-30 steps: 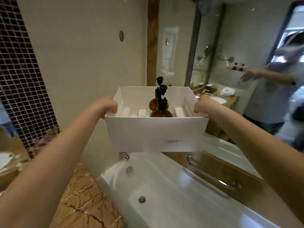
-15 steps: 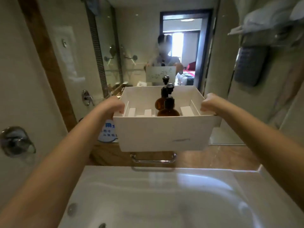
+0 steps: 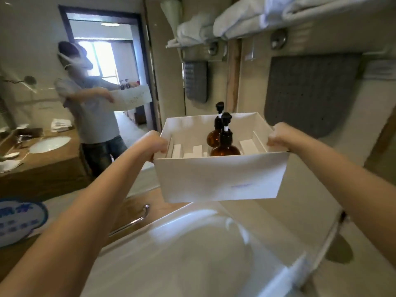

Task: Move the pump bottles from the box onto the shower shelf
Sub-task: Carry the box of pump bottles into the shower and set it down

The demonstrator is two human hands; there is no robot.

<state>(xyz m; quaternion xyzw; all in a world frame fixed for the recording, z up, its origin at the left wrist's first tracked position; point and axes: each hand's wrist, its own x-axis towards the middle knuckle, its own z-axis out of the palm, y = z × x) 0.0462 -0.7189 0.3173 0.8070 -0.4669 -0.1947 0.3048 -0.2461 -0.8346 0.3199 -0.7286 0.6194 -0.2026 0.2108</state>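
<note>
My matt white card box [image 3: 218, 179] holds glossy amber bottles [image 3: 225, 147]; the bathtub [image 3: 192, 254] below shines smooth.

Single head-worn wide-angle view, looking forward and slightly down from the wearer's eye level along both outstretched arms. Strong fisheye bend at the edges. Close foreground: white box [image 3: 218, 174] held at arm's reach, centre frame. Below it the bathtub [image 3: 192, 254] rim, near. Left side faces a wall mirror [image 3: 64, 82]; top right catches the towel rack [image 3: 235, 24] overhead. No second view, no overlap.
</note>
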